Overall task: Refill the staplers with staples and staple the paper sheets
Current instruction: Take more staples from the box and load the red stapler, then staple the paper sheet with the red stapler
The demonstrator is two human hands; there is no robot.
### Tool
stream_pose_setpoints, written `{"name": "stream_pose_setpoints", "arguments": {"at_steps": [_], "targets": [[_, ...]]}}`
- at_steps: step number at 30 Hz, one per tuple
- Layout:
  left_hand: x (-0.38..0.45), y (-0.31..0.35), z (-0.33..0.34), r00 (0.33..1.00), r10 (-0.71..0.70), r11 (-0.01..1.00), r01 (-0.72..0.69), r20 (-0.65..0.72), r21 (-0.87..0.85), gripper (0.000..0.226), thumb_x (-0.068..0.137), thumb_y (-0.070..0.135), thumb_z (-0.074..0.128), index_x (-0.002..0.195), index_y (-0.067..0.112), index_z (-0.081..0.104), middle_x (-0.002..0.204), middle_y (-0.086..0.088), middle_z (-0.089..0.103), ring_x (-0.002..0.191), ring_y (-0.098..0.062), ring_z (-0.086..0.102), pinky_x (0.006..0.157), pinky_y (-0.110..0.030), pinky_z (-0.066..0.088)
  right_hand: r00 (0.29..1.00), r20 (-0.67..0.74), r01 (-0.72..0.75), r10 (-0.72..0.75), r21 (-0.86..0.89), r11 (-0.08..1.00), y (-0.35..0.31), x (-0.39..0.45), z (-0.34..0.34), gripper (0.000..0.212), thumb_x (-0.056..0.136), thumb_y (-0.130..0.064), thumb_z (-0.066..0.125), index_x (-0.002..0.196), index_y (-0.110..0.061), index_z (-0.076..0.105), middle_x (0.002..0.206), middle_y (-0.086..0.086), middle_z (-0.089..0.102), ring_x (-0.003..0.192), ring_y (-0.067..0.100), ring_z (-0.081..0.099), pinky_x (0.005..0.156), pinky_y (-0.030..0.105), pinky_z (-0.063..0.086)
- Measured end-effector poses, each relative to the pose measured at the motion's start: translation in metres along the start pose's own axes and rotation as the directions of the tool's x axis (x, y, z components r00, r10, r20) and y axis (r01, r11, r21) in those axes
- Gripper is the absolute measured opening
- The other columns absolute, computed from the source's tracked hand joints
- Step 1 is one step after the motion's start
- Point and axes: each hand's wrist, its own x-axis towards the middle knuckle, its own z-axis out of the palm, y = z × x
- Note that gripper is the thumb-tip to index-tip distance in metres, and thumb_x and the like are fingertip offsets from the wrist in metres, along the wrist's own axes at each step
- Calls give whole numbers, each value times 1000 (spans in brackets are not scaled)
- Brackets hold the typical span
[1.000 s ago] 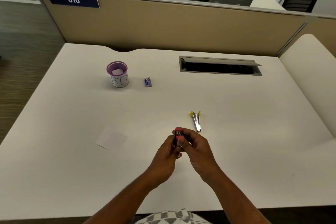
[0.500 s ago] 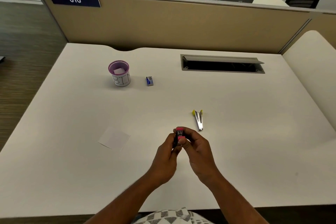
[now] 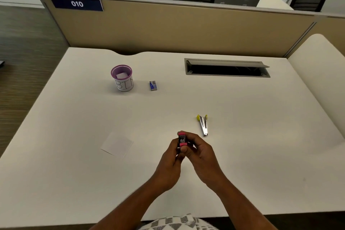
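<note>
Both hands meet over the near middle of the white desk [image 3: 242,155], closed together around a small pink stapler [image 3: 182,139]. The left hand [image 3: 169,164] has its grip wrapped on the stapler's lower left side, and the right hand [image 3: 200,157] curls its fingers round the right and far side, thumb pressed near the pink end; the stapler stands on end between them, its metal inside facing up toward me. Just beyond the right hand, apart from it, a yellow stapler [image 3: 203,124] lies flat on the desk, swung wide open so its silver rails form a narrow V. To the left of the hands lies a small square of white paper [image 3: 117,144]. Farther back sit a small blue staple box [image 3: 153,85] and, left of it, a purple-rimmed cup marked "BIN" [image 3: 122,78] with a scrap of white paper inside.
</note>
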Motion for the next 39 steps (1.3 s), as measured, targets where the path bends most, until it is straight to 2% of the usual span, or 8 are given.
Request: {"name": "stream_pose_setpoints", "arguments": {"at_steps": [3, 7, 12, 15, 20, 24, 31, 39], "targets": [[2, -7, -1, 1000, -22, 1000, 23, 15, -1, 39, 105, 6, 41, 143, 13, 45, 135, -5, 58, 127, -14, 56, 112, -35, 46, 1000, 10, -7, 7, -54, 998, 7, 3, 0, 39, 95, -11, 70, 130, -27, 64, 127, -8, 70, 124, 15, 63, 106, 32, 50], [9, -17, -6, 999, -44, 998, 43, 22, 38, 43, 105, 5, 43, 146, 18, 42, 139, -3, 53, 123, -15, 58, 110, -34, 47, 998, -48, -55, 51, -83, 995, 15, 11, 4, 35, 94, -14, 71, 125, -29, 66, 123, -10, 72, 121, 10, 65, 108, 37, 49], [20, -40, -33, 983, -87, 978, 115, -160, 175, 44, 100, 4, 52, 143, 12, 46, 137, -3, 55, 127, -16, 54, 104, -20, 40, 970, -195, -191, 146, -237, 953, 31, 33, 1, 24, 92, -28, 74, 111, -40, 63, 105, -17, 74, 98, 0, 69, 98, 37, 57], [25, -56, -62, 963, -17, 935, 111, -270, 337, 37, 96, 3, 60, 133, 5, 56, 130, -8, 59, 123, -22, 57, 102, -19, 36, 960, -248, -240, 127, -503, 831, 42, 44, -9, 28, 90, -39, 74, 115, -30, 63, 100, -20, 74, 99, 5, 69, 94, 38, 55], [20, -84, -111, 926, 4, 849, 196, -378, 490, 34, 92, 7, 65, 126, 10, 61, 128, -11, 59, 122, -30, 55, 106, -36, 40, 978, -200, -196, 55, -808, 555, 60, 51, -19, 36, 91, -48, 69, 115, -23, 64, 112, -6, 66, 103, 18, 64, 86, 37, 53], [9, -98, -132, 905, -45, 823, 274, -422, 499, 47, 91, 7, 65, 137, 12, 52, 135, -11, 52, 126, -33, 49, 105, -42, 42, 978, -206, -195, 30, -860, 472, 68, 50, -17, 31, 90, -48, 68, 107, -22, 67, 107, -5, 60, 100, 20, 61, 77, 33, 50], [-9, -112, -141, 816, -86, 746, 433, -572, 505, 67, 84, 20, 77, 141, 6, 44, 139, -17, 44, 131, -39, 39, 105, -52, 43, 965, -261, -226, -9, -853, 471, 74, 55, -12, 27, 85, -46, 70, 101, -24, 68, 102, -8, 58, 98, 17, 59, 69, 27, 42], [-7, -124, -150, 813, -132, 661, 498, -566, 561, 76, 83, 40, 77, 141, 3, 46, 140, -17, 44, 129, -40, 37, 102, -52, 44, 942, -248, -171, -226, -934, 313, 82, 45, -8, 51, 74, -51, 79, 111, -18, 68, 103, 2, 63, 95, 29, 59, 72, 39, 50]]}}
